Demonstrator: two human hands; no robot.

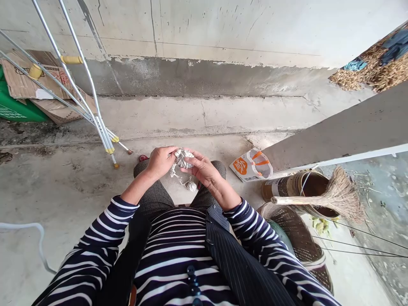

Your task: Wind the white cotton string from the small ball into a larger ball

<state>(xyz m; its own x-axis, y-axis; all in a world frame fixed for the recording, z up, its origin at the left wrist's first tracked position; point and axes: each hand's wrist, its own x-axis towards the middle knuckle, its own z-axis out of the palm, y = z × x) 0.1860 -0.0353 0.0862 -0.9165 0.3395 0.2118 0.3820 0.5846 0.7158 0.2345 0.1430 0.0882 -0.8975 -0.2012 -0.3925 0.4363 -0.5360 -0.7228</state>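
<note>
Between my hands, above my knees, is a round bundle of pale yarn [184,158], its strands gathered in radiating folds. My left hand [161,162] pinches its left edge with thumb and bent fingers. On the other side my right hand [204,169] grips the bundle, fingers behind and along its right edge. Loose crinkled yarn [177,175] trails down from the bundle to a small ball of yarn [191,186] hanging or lying between my legs; which of these I cannot tell. The fingertips behind the bundle are partly hidden.
Metal crutches [86,97] lean at the left by flattened cardboard [38,76]. To my right are a white-and-orange bag [253,165], a bucket [287,185] with a straw broom [338,197] across it, and a woven basket [296,225]. A concrete wall [207,76] stands ahead.
</note>
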